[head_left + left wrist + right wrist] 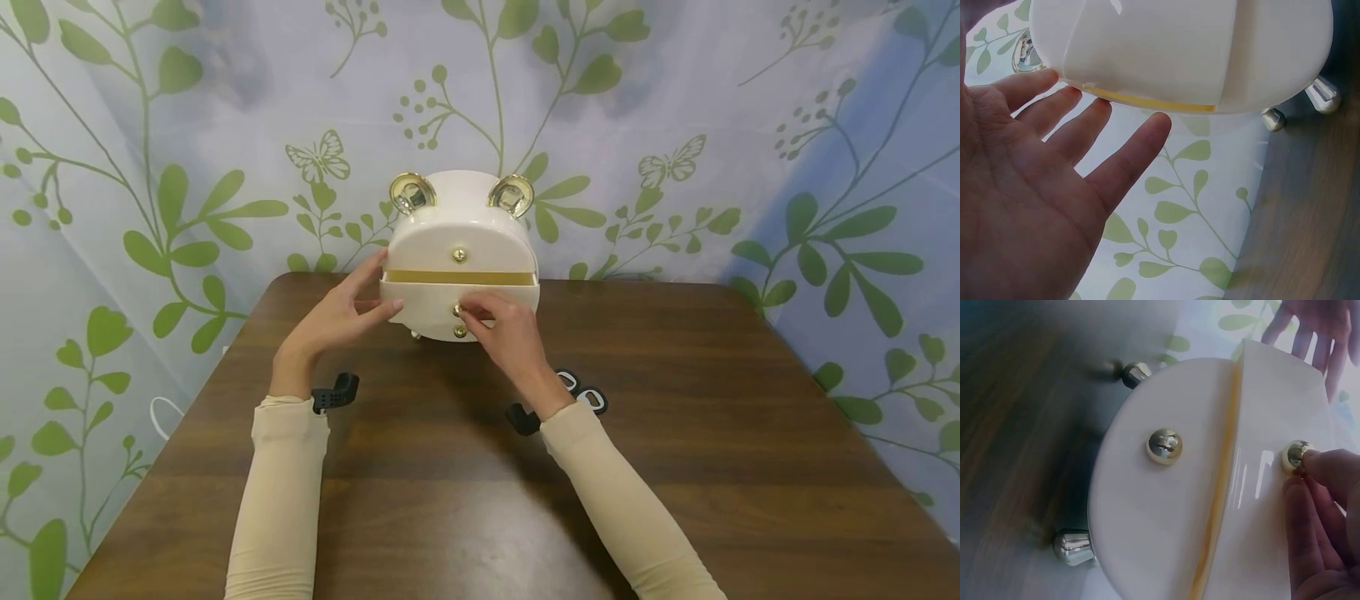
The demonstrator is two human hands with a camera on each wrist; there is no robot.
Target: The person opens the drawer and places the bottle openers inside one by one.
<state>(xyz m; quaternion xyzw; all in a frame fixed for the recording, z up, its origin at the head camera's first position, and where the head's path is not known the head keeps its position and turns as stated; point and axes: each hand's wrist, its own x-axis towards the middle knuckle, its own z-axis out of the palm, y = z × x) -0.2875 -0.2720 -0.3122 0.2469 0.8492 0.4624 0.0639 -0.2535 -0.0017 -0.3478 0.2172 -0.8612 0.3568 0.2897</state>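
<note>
A white rounded drawer box [457, 196] with gold ear-like rings stands near the table's far edge. Its middle drawer [420, 300] is pulled partly out, and a yellow inside edge shows above its front. My right hand [510, 333] pinches that drawer's gold knob [1296, 456] between thumb and fingers. At the box's left side is my left hand [333, 312], its fingers [1132, 156] spread and extended, with fingertips right at the side wall. The upper knob [460, 255] and the lower knob [1164, 447] are free of both hands.
Behind my right wrist, black-and-white looped handles [592, 400] lie on the brown wooden table [712, 433], partly hidden. A curtain [637, 83] printed with green leaves hangs behind the table. Short metallic feet [1322, 95] hold the box up.
</note>
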